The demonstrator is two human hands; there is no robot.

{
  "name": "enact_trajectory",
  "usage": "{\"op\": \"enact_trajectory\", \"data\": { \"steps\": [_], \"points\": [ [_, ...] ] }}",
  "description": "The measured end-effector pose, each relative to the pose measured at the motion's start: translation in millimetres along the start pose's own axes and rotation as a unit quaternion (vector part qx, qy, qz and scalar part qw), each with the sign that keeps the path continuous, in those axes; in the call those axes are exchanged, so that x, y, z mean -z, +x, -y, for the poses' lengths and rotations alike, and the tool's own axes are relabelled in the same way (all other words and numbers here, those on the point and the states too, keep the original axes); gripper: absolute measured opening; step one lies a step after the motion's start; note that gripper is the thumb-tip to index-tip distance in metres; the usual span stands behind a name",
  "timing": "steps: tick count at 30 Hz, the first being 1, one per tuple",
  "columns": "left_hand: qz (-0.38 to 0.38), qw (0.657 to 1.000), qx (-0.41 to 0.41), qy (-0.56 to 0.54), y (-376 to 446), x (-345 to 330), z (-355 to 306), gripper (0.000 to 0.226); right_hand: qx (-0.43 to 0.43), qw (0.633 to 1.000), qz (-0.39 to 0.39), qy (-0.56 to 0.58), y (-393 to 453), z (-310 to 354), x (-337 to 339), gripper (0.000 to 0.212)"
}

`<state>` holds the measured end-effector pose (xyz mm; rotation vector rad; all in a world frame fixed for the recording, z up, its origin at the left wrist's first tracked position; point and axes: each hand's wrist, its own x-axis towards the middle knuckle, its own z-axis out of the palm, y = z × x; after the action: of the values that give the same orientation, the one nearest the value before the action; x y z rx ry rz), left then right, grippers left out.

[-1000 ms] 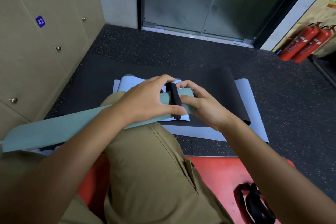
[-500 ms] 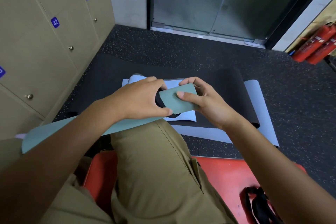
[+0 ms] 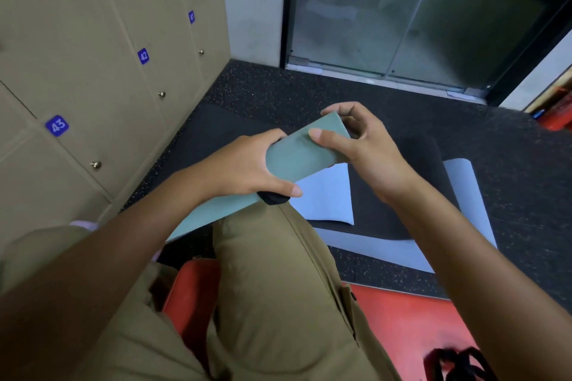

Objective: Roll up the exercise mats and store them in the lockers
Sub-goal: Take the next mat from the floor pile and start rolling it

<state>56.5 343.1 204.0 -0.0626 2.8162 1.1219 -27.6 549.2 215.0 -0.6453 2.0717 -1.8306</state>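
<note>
From the head camera, both hands work at the near end of a green band [image 3: 297, 155], a long strip that runs from the fingers back down over the person's knee toward the lower left. The left hand [image 3: 247, 167] grips the fold from the side: its thumb lies under the strip's lower edge, and its fingers curl round behind, out of sight. Just beneath that thumb a black handle [image 3: 272, 197] pokes out, so the strip seems to be wrapped round it as a core. The right hand [image 3: 362, 145] pinches the free corner, thumb flat on the top face and the other fingers bent behind the tip. The grip looks chosen to keep the first turn tight, one hand steadying the core, the other drawing the flap over.

Beyond the fingers, on the dark floor [image 3: 510, 170], a black mat [image 3: 411, 182] lies spread flat over a pale blue mat [image 3: 464, 192], neither rolled yet. A smaller pale blue sheet [image 3: 325, 195] sits right under the hands. The lockers [image 3: 93, 56] stand to the left of the left hand, doors shut (numbered tags show on them). I judge the rolling barely begun.
</note>
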Motion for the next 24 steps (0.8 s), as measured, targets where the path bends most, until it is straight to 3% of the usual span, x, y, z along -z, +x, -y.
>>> {"op": "enact_trajectory", "data": {
  "steps": [7, 14, 19, 24],
  "points": [
    [-0.010, 1.000, 0.018, -0.020, -21, 8, 35, 0.065, -0.019, 0.999, -0.032, 0.038, 3, -10, 0, 0.037],
    [0.026, 0.999, 0.035, 0.010, -37, 25, 57, 0.111, -0.044, 0.993, -0.049, 0.097, 12, -21, -9, 0.034],
    [-0.003, 0.997, 0.067, 0.043, -40, 30, 66, 0.100, -0.069, 0.987, -0.034, 0.137, 23, -24, -21, 0.038],
    [-0.027, 0.994, 0.061, 0.086, -39, 47, 69, 0.115, -0.072, 0.987, -0.006, 0.141, 42, -23, -39, 0.041]
  ]
}}
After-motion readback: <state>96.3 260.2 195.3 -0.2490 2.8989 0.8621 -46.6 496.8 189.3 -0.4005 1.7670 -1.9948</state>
